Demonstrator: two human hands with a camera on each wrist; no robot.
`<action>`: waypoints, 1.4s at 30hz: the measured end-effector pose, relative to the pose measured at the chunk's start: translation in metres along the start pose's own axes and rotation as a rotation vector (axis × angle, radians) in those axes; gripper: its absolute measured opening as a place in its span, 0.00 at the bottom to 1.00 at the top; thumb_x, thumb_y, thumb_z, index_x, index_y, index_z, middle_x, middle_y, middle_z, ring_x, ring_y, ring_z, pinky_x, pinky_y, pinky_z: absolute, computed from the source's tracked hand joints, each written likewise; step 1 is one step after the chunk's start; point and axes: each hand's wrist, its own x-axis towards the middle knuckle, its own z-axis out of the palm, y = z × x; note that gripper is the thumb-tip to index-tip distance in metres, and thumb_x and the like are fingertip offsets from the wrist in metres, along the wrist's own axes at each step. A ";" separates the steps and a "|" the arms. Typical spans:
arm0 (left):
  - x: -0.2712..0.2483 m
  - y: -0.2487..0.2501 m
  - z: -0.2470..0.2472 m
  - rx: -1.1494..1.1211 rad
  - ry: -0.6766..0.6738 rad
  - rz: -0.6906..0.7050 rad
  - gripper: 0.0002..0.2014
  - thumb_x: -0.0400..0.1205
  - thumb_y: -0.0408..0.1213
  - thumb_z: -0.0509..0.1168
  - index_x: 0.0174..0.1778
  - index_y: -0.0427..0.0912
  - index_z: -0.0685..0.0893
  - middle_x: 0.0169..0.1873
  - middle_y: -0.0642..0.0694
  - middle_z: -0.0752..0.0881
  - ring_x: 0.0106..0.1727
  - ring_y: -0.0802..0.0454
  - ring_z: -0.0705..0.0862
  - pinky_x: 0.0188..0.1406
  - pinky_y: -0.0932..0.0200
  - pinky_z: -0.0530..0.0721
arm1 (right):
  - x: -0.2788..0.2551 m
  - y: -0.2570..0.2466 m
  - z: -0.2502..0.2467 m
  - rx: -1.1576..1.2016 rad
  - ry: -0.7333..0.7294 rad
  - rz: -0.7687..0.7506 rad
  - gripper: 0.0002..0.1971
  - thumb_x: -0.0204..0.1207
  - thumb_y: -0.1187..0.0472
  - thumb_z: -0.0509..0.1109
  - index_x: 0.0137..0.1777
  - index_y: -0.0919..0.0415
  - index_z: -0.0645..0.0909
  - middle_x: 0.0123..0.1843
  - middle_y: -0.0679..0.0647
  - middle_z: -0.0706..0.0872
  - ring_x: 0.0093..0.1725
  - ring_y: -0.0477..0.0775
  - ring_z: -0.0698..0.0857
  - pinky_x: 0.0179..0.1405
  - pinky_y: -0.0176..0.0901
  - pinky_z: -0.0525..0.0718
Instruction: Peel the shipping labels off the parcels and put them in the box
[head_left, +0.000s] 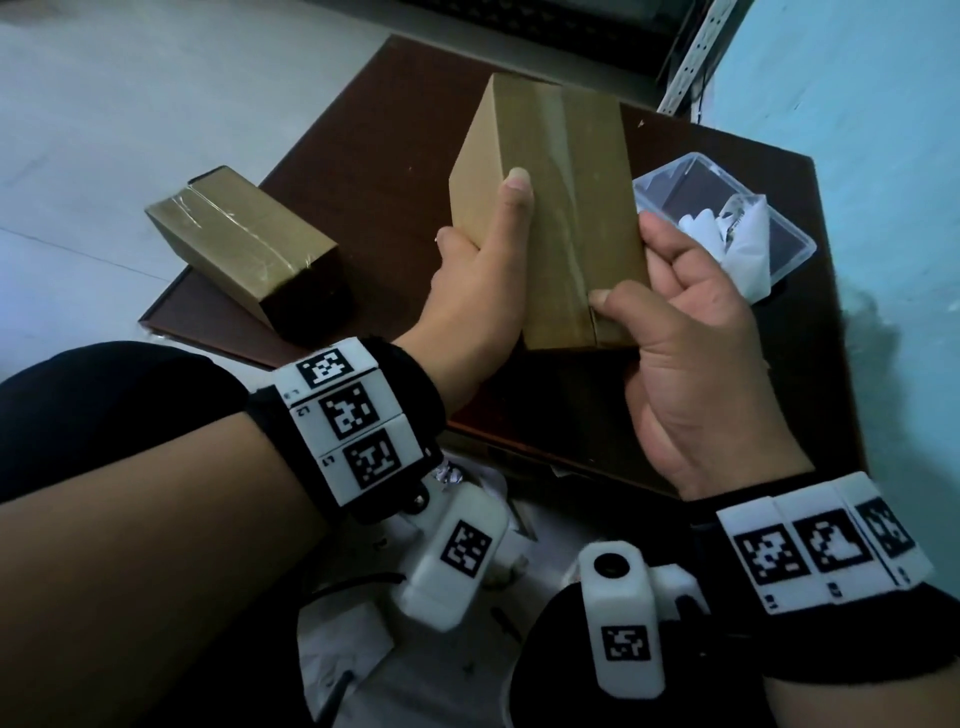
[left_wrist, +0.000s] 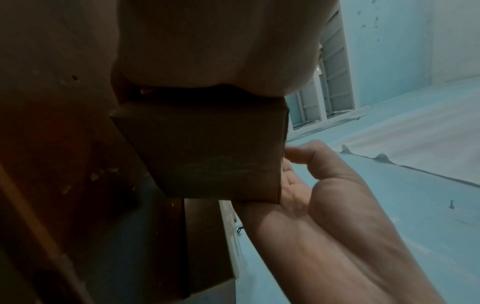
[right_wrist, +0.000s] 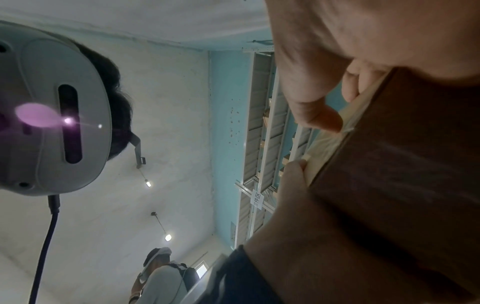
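Note:
A taped brown cardboard parcel is held up over the dark wooden board, its top face bare of any label. My left hand grips its left edge, thumb lying on the top face. My right hand holds its near right corner, thumb tip on the tape seam. In the left wrist view the parcel's end face is dark, with my right hand beside it. The right wrist view shows my right thumb on the parcel's taped edge. A clear plastic box at right holds peeled white labels.
A second taped parcel lies on the board's left corner. White paper scraps lie on the floor near my knees. A turquoise wall stands close on the right, with metal shelving behind the board.

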 end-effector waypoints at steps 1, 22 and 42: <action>0.005 0.000 -0.001 -0.040 -0.029 -0.006 0.73 0.50 0.94 0.61 0.88 0.50 0.67 0.72 0.43 0.85 0.70 0.40 0.88 0.69 0.36 0.86 | 0.000 -0.001 -0.002 -0.003 -0.024 -0.009 0.34 0.84 0.81 0.67 0.88 0.63 0.70 0.81 0.53 0.85 0.73 0.49 0.90 0.69 0.47 0.91; -0.005 0.017 -0.024 -0.054 -0.152 -0.041 0.46 0.74 0.80 0.63 0.73 0.43 0.84 0.59 0.43 0.94 0.58 0.43 0.94 0.67 0.40 0.89 | 0.006 -0.003 -0.007 -0.064 -0.189 0.010 0.40 0.80 0.75 0.64 0.94 0.59 0.64 0.84 0.45 0.80 0.77 0.43 0.86 0.69 0.42 0.88; -0.012 0.018 -0.060 0.310 -0.035 0.072 0.28 0.90 0.60 0.60 0.51 0.36 0.89 0.48 0.36 0.93 0.51 0.37 0.94 0.61 0.33 0.91 | 0.006 0.027 0.032 -0.591 0.001 -0.010 0.25 0.94 0.53 0.66 0.90 0.48 0.71 0.84 0.41 0.81 0.80 0.37 0.79 0.82 0.49 0.82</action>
